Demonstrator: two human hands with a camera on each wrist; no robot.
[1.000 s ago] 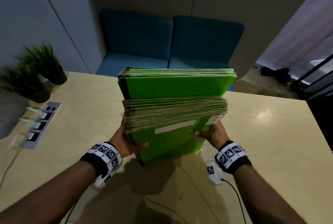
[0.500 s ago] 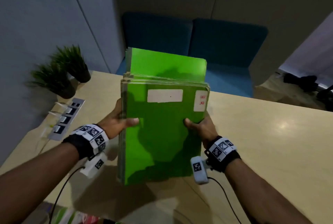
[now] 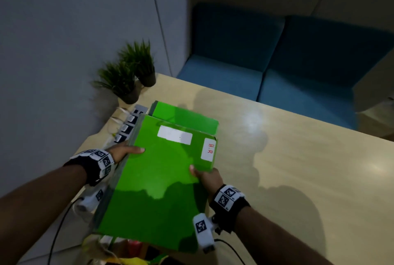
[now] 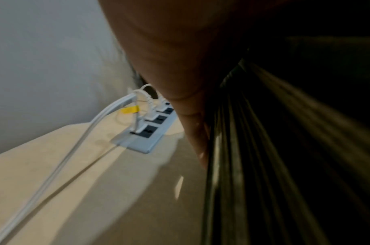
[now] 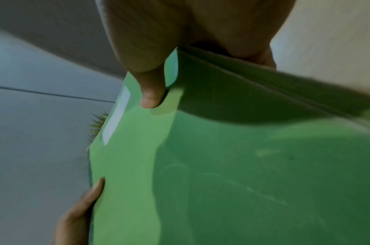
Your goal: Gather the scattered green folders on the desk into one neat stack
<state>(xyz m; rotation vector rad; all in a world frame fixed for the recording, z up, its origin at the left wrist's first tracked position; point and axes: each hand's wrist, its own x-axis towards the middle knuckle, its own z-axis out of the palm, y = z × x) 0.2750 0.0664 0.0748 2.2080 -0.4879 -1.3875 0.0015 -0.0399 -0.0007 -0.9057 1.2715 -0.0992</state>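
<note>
Our left hand [image 3: 122, 152] grips one side, thumb laid on top. Our right hand [image 3: 207, 176] clamps the opposite edge, forearms extended.

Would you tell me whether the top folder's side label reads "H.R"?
Yes, the white side label on the top green folder shows red letters "H.R".

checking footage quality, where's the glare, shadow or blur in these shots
Head view: glare patch on the desk, shadow across the folder stack's near half. Left wrist view: dark, streaky folder edges, socket strip soft. Right wrist view: mild blur, thumb shadow on green cover.
</note>
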